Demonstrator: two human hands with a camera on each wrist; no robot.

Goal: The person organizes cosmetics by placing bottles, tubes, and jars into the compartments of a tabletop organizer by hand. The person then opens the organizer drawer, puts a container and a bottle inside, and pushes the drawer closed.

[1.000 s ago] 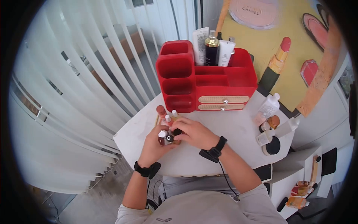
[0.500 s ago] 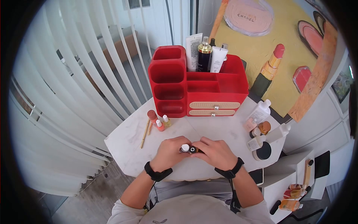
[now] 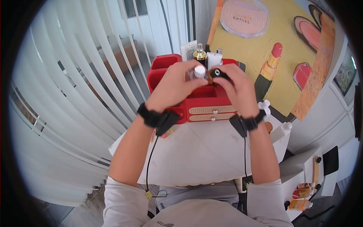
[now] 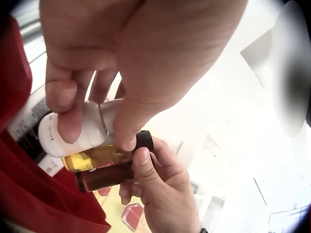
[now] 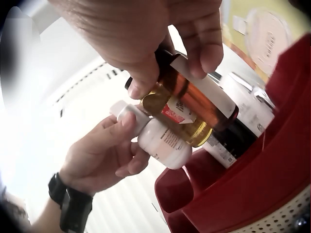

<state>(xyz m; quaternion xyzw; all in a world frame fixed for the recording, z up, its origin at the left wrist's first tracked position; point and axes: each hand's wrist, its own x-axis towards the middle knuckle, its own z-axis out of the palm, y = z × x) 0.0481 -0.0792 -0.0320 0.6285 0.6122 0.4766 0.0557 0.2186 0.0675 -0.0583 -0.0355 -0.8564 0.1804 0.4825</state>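
Note:
Both hands are raised over the red organizer [image 3: 206,101], close beside each other. My left hand [image 3: 174,85] grips a small white bottle [image 5: 167,143] with a silvery-white cap, thumb at its neck. With thumb and fingers, my right hand [image 3: 242,89] holds two slim bottles side by side: a yellow one [image 5: 194,131] with a red-and-white label and a brown one [image 5: 206,97] with a pale label. A black cap [image 4: 144,141] shows by the right thumb in the left wrist view. Behind the hands, white tubes [image 3: 214,58] and a dark bottle with a gold collar [image 3: 200,55] stand in the organizer.
The organizer has two woven-front drawers [image 3: 211,110] below. Small nail polish bottles [image 3: 163,135] are partly hidden by the left forearm. Toward the table's right edge stand white bottles [image 3: 281,130]. A makeup painting [image 3: 245,45] leans behind, and vertical blinds [image 3: 87,87] hang at left.
Both hands left the tabletop beside the nail polish bottles, drew back toward the body, then rose forward over the organizer, carrying the bottles.

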